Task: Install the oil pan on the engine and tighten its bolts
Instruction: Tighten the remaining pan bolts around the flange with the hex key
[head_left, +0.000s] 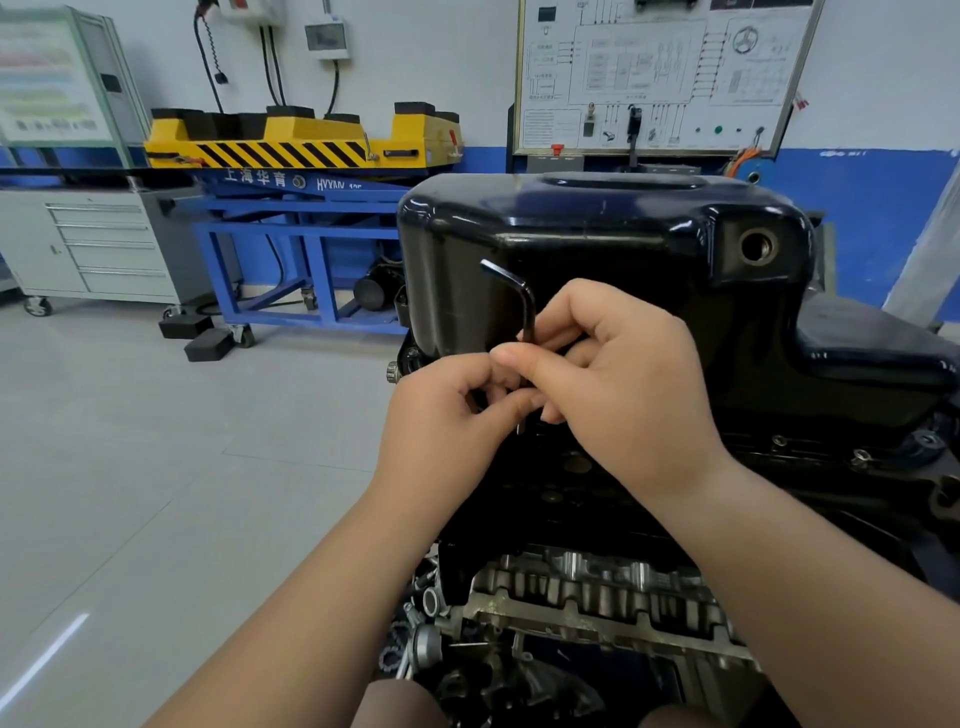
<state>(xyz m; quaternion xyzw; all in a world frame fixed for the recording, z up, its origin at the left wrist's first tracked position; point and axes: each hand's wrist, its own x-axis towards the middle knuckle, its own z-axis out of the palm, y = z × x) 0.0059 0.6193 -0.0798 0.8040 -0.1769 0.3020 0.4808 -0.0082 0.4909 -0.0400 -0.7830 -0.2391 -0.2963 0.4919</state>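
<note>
Workshop floor of pale grey tiles is stretching away on the left, with a blue steel stand (291, 249) carrying a yellow block with black hazard stripes (306, 137) standing against the white and blue wall. A grey drawer cabinet (98, 244) is sitting to its left, and a white wiring diagram board (660, 73) is hanging behind the engine.

From the head camera, the glossy black oil pan (613, 244) is sitting on top of the upturned engine (597, 597), its drain hole (758, 245) facing the viewer at the upper right. Both hands are meeting at the pan's near left edge. The right hand (618, 374) is curling its fingers closed around the long leg of a black hex key (522, 304), whose short leg is pointing up and left against the pan wall. The left hand (441, 421) is pinching thumb and fingers together at the key's lower end; what lies under the fingertips is hidden. Loose sockets and bolts (426, 634) are lying beside the engine's lower left.
</note>
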